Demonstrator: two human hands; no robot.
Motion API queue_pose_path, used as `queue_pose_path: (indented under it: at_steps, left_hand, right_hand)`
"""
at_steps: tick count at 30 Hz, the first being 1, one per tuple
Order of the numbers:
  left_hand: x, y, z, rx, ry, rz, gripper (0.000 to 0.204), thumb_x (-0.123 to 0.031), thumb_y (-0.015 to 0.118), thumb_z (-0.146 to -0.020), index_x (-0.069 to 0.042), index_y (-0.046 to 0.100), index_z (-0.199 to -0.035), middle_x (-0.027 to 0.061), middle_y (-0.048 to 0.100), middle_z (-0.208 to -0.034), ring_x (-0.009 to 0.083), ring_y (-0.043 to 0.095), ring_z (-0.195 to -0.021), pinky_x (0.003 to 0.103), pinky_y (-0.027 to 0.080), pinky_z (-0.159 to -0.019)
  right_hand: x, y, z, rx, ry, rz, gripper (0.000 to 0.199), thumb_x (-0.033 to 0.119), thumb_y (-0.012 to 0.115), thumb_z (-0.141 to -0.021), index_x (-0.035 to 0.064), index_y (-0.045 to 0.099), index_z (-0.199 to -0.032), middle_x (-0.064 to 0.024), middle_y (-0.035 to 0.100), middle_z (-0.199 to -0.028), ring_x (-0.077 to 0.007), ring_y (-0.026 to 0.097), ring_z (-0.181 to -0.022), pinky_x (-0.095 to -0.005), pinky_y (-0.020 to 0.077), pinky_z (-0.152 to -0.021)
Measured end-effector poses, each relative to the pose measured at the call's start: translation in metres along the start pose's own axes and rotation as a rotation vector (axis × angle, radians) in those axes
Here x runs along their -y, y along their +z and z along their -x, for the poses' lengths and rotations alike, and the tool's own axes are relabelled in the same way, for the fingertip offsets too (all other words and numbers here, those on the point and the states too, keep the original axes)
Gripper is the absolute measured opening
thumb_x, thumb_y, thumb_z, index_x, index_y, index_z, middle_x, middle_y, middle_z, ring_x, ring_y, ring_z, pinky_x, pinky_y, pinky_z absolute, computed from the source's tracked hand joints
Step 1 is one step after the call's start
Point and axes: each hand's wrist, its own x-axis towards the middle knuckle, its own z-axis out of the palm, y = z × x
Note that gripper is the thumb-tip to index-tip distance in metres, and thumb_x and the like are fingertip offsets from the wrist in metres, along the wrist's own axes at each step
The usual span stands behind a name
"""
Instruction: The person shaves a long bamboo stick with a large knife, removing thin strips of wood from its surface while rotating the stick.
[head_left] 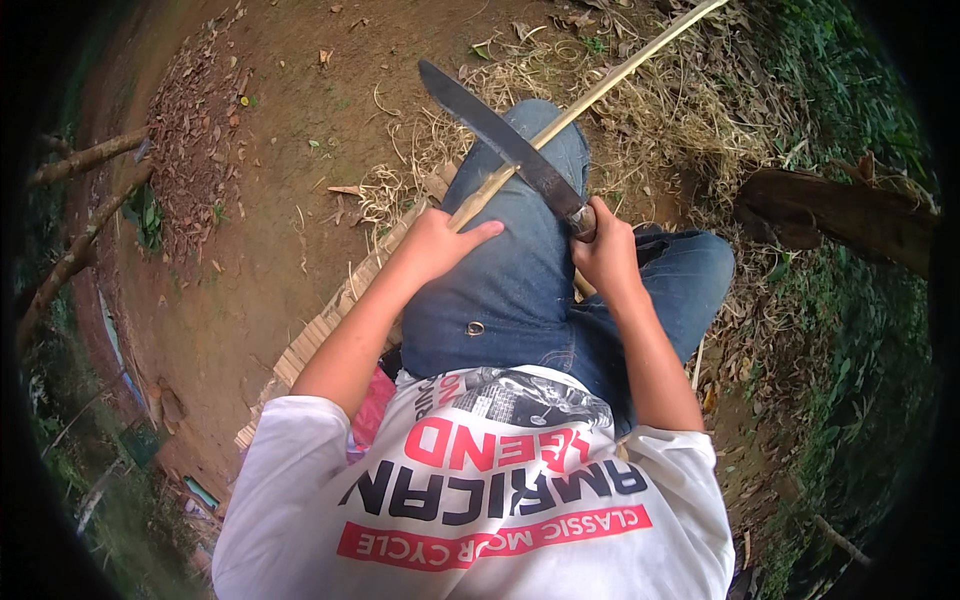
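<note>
A long, pale wooden stick (640,62) runs from beside my left leg up past my raised knee to the far right. My left hand (438,246) is closed round its near end, thumb stretched out over my jeans. In my right hand (607,250) is the short handle of a machete (485,125). Its broad dark blade points up and left and crosses over the stick just above my knee. Where the two cross, the stick's surface looks rough and cut. Part of the handle is hidden by my fingers.
I sit on a seat of wooden slats (318,335). Curled wood shavings (680,130) cover the ground beyond my knee. A thick log (840,215) lies at the right, near green plants. Poles (95,160) and a heap of dry leaves (190,130) are at the left.
</note>
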Motion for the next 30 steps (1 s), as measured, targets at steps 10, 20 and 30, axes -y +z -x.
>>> queue_pose_path:
  at_steps: [10,20,30]
  left_hand:
    - [-0.005,-0.002,0.003,0.021,-0.005,0.060,0.057,-0.050,0.076,-0.081,0.005,0.072,-0.095,0.0129,0.070,-0.077,0.0179,0.067,-0.072,0.032,0.053,-0.070]
    - [-0.002,-0.003,0.005,-0.008,0.021,0.064,0.066,-0.060,0.077,-0.072,0.004,0.072,-0.089,0.0196,0.069,-0.075,0.0282,0.069,-0.074,0.037,0.053,-0.072]
    - [-0.005,-0.010,0.011,0.030,-0.007,-0.004,0.066,-0.059,0.079,-0.070,0.002,0.070,-0.093,0.0223,0.070,-0.087,0.0320,0.070,-0.083,0.039,0.053,-0.079]
  right_hand:
    - [0.015,-0.021,-0.012,0.132,0.040,-0.106,0.026,0.003,0.061,-0.071,-0.0012,0.059,-0.096,-0.0288,0.064,-0.084,-0.0465,0.063,-0.089,-0.0475,0.0494,-0.076]
    - [0.010,-0.024,-0.019,0.207,0.030,-0.159,0.039,0.001,0.060,-0.069,0.0003,0.062,-0.107,-0.0301,0.064,-0.087,-0.0481,0.062,-0.091,-0.0469,0.0495,-0.077]
    - [0.014,-0.023,-0.010,0.333,0.087,-0.274,0.034,0.001,0.062,-0.067,-0.0040,0.061,-0.101,-0.0280,0.065,-0.085,-0.0449,0.064,-0.090,-0.0438,0.0496,-0.078]
